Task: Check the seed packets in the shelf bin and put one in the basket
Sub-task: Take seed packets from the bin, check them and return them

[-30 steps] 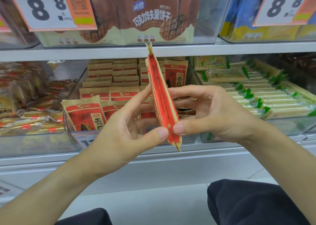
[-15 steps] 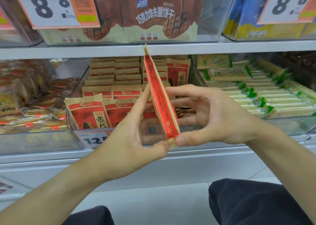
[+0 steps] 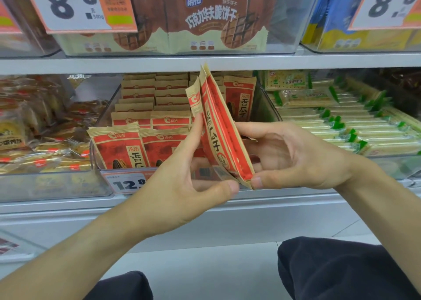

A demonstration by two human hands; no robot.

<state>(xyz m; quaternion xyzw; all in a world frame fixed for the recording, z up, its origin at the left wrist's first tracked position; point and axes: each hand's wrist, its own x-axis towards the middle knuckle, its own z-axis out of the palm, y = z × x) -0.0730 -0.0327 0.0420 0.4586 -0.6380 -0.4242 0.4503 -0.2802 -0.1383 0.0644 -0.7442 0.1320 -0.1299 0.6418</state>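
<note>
I hold a red and tan seed packet (image 3: pixel 224 138) upright and edge-on in front of the shelf. My left hand (image 3: pixel 182 190) pinches its lower corner with the thumb, fingers lying along its left face. My right hand (image 3: pixel 293 156) holds the other side, thumb at the bottom corner. A second packet's top (image 3: pixel 193 99) shows just behind the left fingers. The clear shelf bin (image 3: pixel 266 108) behind holds several rows of matching seed packets (image 3: pixel 118 147). No basket is in view.
A price tag reading 12.8 (image 3: pixel 127 183) hangs on the bin's front. Green-trimmed cracker packs (image 3: pixel 341 122) fill the bin to the right, brown snack bags (image 3: pixel 34 126) the one to the left. Chocolate wafer boxes (image 3: pixel 200 19) sit on the shelf above. My dark-clad knees (image 3: pixel 341 270) are below.
The held packet has turned slightly, so its printed front face now shows. A second packet's top has come into view beside it. Both hands keep their pinch at the lower corner.
</note>
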